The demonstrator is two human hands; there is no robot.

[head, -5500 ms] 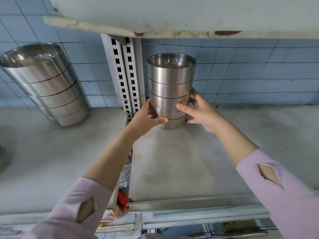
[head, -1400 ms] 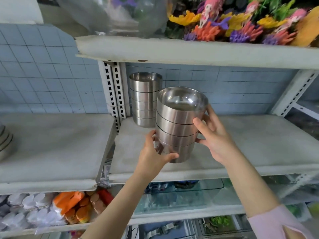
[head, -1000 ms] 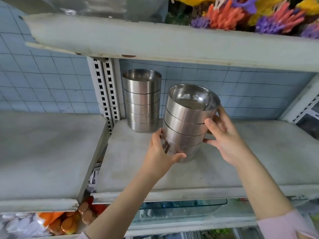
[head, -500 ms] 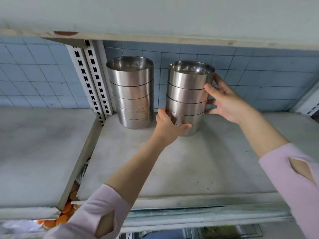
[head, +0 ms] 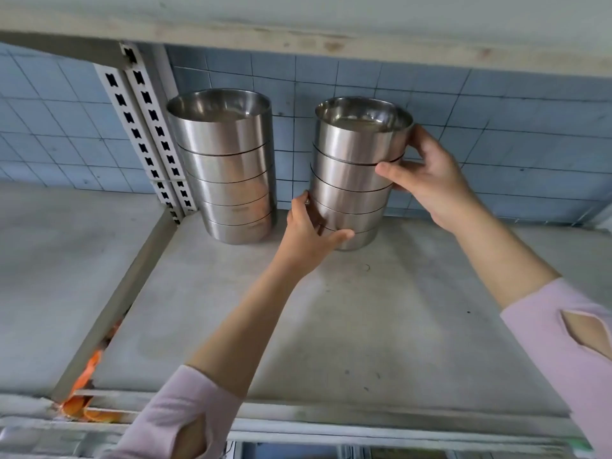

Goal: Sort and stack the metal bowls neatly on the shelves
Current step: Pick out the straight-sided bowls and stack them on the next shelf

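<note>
grey shelf (head: 381,326): bowl stack (head: 354,180) between both hands' fingers (head: 390,168).

Left hand (head: 309,231), right hand (head: 422,178) — both gripping

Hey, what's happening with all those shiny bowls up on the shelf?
A person is setting a stack of metal bowls on the grey shelf. The left hand grips it near the base, and the right hand steadies it near the top. Another bowl stack stands apart to its left, beside the slotted upright.
</note>
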